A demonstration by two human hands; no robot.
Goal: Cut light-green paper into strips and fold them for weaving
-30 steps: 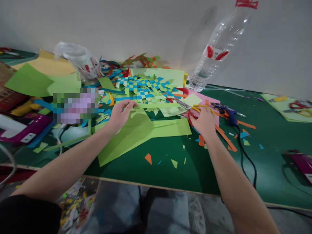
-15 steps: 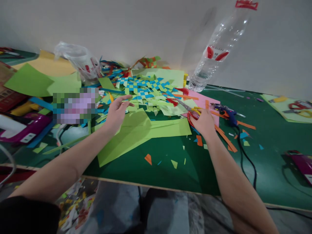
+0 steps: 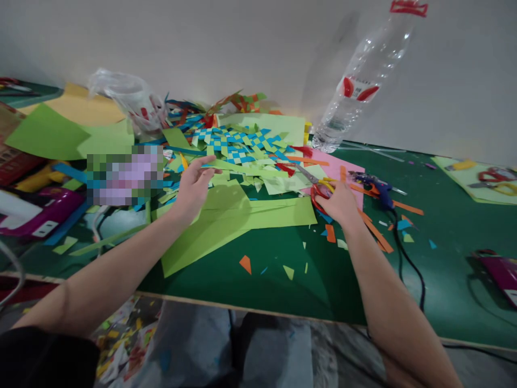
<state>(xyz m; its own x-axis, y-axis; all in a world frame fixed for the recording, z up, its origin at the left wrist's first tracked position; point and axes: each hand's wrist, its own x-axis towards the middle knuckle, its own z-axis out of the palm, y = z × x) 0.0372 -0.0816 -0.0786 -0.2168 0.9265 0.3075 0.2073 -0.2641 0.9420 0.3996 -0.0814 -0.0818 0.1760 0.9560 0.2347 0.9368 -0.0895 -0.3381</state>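
My left hand (image 3: 194,186) is over the green paper sheets, with thumb and forefinger pinched on a narrow light green strip (image 3: 254,171). That strip points right, toward the open blades of the scissors. Fingers of my right hand (image 3: 337,199) are wrapped round the red and yellow handles of the scissors (image 3: 310,177). Below the hands, a large green sheet (image 3: 202,237) and a long green piece (image 3: 283,212) overlap on the green table. Woven blue and green paper pieces (image 3: 242,141) are heaped behind them.
A clear bottle (image 3: 347,108) leans by the wall. A glue gun (image 3: 382,194) with a black cord lies right of my right hand, near orange strips (image 3: 375,231). On the left are a bagged cup (image 3: 141,110) and a purple device (image 3: 52,210). The table edge (image 3: 250,310) runs in front.
The light green strip at my left fingertips now shows stretched out to the right, over the scraps. Both hands and the scissors have stayed nearly where they were.
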